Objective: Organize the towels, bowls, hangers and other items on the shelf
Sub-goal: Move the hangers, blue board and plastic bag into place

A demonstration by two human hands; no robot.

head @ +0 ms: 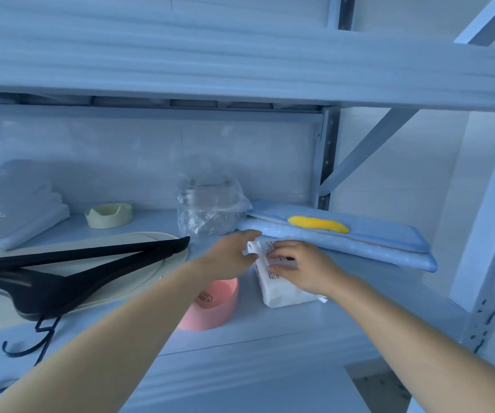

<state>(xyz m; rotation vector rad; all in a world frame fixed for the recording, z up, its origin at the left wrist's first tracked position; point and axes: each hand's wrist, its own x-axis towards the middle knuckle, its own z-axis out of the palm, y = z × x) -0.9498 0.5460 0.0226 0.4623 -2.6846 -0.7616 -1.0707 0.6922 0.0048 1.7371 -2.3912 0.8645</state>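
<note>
Pale metal shelf (344, 296), seen from above and in front. At right rear lie two stacked blue pads (374, 242), the upper one bearing a yellow patch (317, 224). At left a cream tray (138, 281) carries black hangers (91, 257), whose hooks overhang the front edge. Folded white towels (22, 210) are stacked at far left. A clear jar in plastic wrap (207, 204) stands upright at centre rear. A pink bowl (213, 308) sits near the front edge, partly hidden by the left forearm. Just right of it, and just in front of the pads, lies the white packet (282, 290). A small cream bowl (109, 216) stands between towels and jar. The left hand (231, 251) pinches the packet's far end flap between thumb and forefinger, the fingers narrow. The right hand (305, 266) rests on the packet's top, fingers lightly bent and pressing it.
</note>
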